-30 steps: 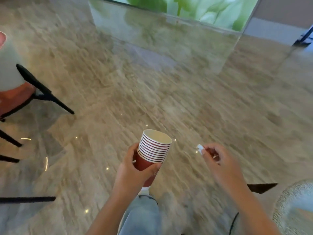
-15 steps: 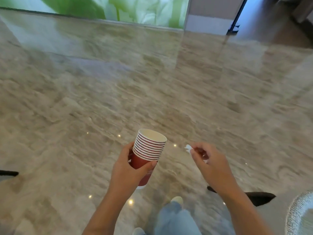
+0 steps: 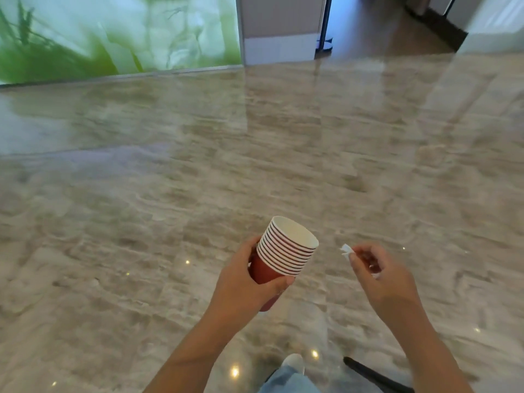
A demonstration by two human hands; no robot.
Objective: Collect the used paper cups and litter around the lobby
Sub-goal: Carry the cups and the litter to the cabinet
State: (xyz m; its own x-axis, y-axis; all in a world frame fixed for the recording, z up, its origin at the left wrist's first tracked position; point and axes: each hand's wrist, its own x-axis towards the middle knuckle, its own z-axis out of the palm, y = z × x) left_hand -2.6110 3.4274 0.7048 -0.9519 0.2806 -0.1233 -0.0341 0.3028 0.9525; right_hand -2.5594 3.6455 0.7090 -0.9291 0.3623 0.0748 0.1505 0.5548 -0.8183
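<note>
A stack of several nested red paper cups [image 3: 285,251] with white rims tilts to the right in front of me. My left hand [image 3: 243,285] grips the stack low down, thumb across its near side. To the right, my right hand [image 3: 377,276] pinches a small white scrap of litter [image 3: 346,249] between thumb and fingertips. The scrap sits a short gap from the cup rim, not touching it. The top cup looks empty inside.
Glossy beige marble floor [image 3: 198,180] spreads all around. A green and white wall panel [image 3: 113,32] stands at the back left, and a doorway with a dark post [image 3: 326,24] at the back right. A black chair leg [image 3: 374,375] lies by my feet.
The view has swung right across the floor; the chairs at left and the round mat at right have left the frame. Both hands keep the same hold on the cups and the scrap.
</note>
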